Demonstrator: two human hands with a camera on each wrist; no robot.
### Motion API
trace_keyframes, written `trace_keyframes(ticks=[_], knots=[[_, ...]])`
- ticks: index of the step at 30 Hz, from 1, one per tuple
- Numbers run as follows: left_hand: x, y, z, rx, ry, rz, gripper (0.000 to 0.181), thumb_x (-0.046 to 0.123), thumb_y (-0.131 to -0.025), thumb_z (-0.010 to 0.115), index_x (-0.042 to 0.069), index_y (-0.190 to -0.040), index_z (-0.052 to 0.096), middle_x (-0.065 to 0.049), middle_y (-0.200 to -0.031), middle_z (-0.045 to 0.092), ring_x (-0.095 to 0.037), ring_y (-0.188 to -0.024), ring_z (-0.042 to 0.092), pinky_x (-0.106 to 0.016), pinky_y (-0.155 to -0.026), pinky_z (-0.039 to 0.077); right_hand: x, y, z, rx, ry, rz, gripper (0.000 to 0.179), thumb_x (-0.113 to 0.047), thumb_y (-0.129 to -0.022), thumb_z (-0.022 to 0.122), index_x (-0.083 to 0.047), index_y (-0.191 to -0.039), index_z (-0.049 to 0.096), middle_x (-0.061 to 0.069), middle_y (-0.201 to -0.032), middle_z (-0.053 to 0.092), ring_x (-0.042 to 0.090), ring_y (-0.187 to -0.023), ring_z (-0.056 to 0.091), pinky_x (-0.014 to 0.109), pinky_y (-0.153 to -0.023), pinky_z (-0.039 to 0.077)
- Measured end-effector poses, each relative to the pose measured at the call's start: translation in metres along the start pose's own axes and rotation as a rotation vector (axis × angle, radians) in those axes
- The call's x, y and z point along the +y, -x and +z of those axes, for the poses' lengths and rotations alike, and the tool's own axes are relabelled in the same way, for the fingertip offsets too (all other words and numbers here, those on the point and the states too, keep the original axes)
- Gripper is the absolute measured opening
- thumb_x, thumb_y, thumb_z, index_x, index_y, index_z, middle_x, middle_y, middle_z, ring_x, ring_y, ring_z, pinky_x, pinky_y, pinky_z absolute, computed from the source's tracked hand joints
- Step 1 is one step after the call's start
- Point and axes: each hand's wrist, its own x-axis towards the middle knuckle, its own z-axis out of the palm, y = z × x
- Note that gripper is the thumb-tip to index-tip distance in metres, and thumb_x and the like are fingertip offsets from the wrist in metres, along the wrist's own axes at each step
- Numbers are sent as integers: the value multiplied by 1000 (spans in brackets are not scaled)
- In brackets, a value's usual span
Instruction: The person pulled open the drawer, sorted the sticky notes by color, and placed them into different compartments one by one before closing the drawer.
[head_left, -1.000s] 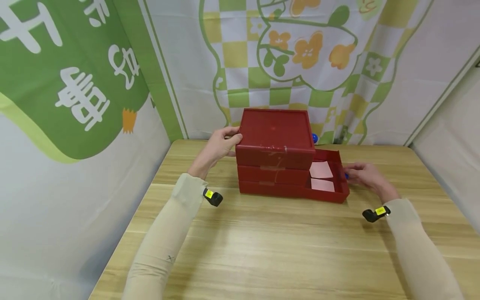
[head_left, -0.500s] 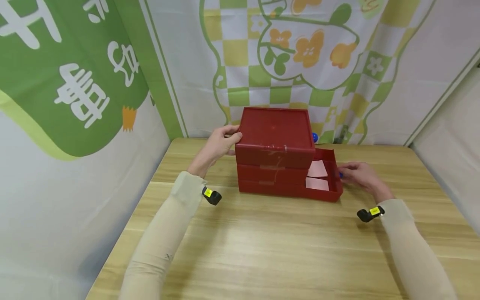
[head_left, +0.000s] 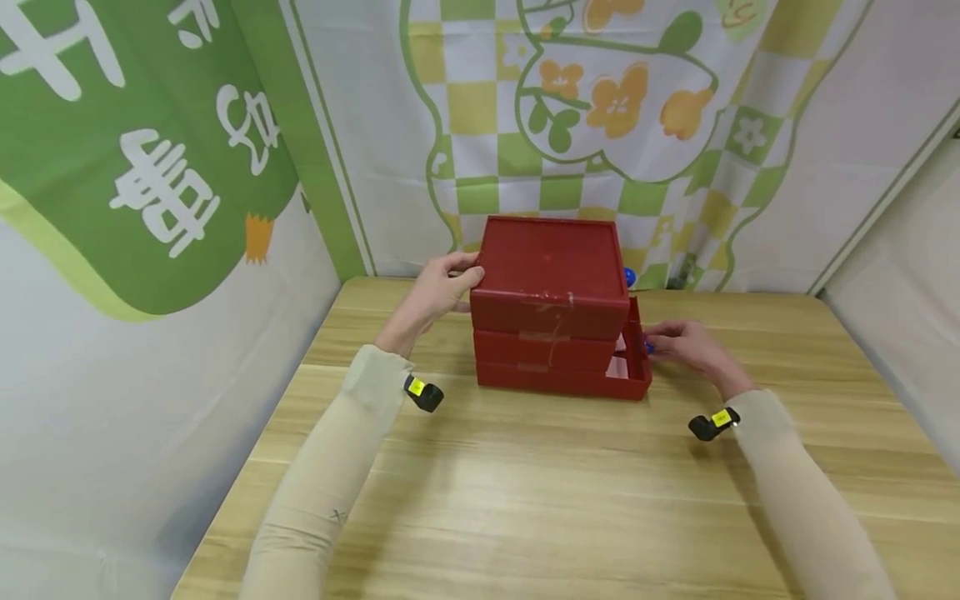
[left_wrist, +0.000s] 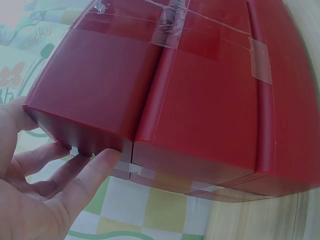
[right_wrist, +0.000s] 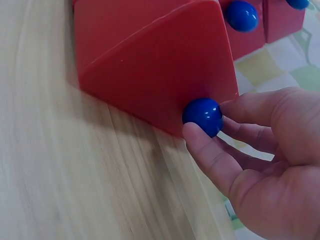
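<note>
A red drawer box of stacked tiers stands near the back of the table, with clear tape across its front. Its bottom drawer sticks out a little to the right, and pale pink paper slips show inside. In the right wrist view, the thumb and fingers of my right hand pinch the round blue knob on that drawer's end. My left hand rests against the box's left side, its thumb by the top corner. The left wrist view shows those extended fingers touching the box.
Two more blue knobs, one being the middle knob, sit on the other tiers. A patterned cloth hangs right behind the box. The wooden table stretches in front, with cloth walls on both sides.
The bottom drawer has slid left, further into the box, with my right hand moving along on its knob. Less of the paper shows. My left hand has stayed at the box's left side.
</note>
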Motion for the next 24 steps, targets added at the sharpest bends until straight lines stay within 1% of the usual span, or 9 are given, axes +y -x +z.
trace_keyframes(ticks=[3, 5, 8, 12, 16, 19, 24], knots=[[2, 0, -2, 3, -5, 6, 48, 23, -101, 53, 12, -147, 45, -12, -136, 52, -24, -120, 52, -41, -85, 61, -5, -5, 7, -6, -7, -22, 42, -12, -101, 53, 16, -132, 50, 18, -117, 65, 4, -87, 68, 35, -90, 59], [3, 0, -2, 9, -11, 11, 48, 23, -102, 53, 12, -147, 45, -12, -135, 51, -24, -120, 52, -42, -86, 61, -7, -9, 11, -14, -24, -38, 41, -11, -101, 54, 16, -131, 51, 12, -112, 67, 4, -88, 68, 34, -90, 59], [4, 0, -2, 15, -21, 9, 48, 22, -101, 53, 11, -148, 45, -14, -137, 49, -24, -119, 52, -43, -87, 60, -9, -12, 16, -33, -49, -55, 41, -8, -100, 54, 18, -131, 50, 7, -107, 68, 4, -88, 68, 36, -91, 58], [2, -1, 1, -1, -16, -8, 50, 22, -101, 54, 9, -148, 43, -15, -140, 47, -25, -121, 51, -45, -90, 59, -9, -13, 21, -47, -69, -50, 40, -3, -99, 53, 20, -132, 48, 6, -104, 69, 5, -87, 68, 40, -93, 57], [1, 1, 2, 0, -11, -5, 50, 23, -101, 54, 10, -149, 43, -14, -139, 48, -26, -123, 51, -45, -90, 59, -10, -15, 26, -53, -70, -49, 39, -3, -99, 53, 18, -132, 50, 9, -107, 69, 5, -88, 69, 43, -96, 55], [2, 2, 2, 6, -17, 3, 50, 24, -102, 54, 11, -149, 43, -13, -139, 49, -26, -123, 50, -46, -90, 59, -13, -18, 31, -53, -59, -64, 40, -5, -98, 56, 17, -131, 51, 10, -110, 69, 4, -89, 68, 40, -95, 56], [3, 2, 1, 7, -25, 1, 49, 25, -102, 54, 13, -149, 44, -12, -138, 50, -24, -121, 52, -46, -91, 58, -16, -22, 39, -47, -58, -79, 38, -2, -96, 56, 18, -128, 52, 10, -108, 69, 3, -86, 67, 29, -87, 59]])
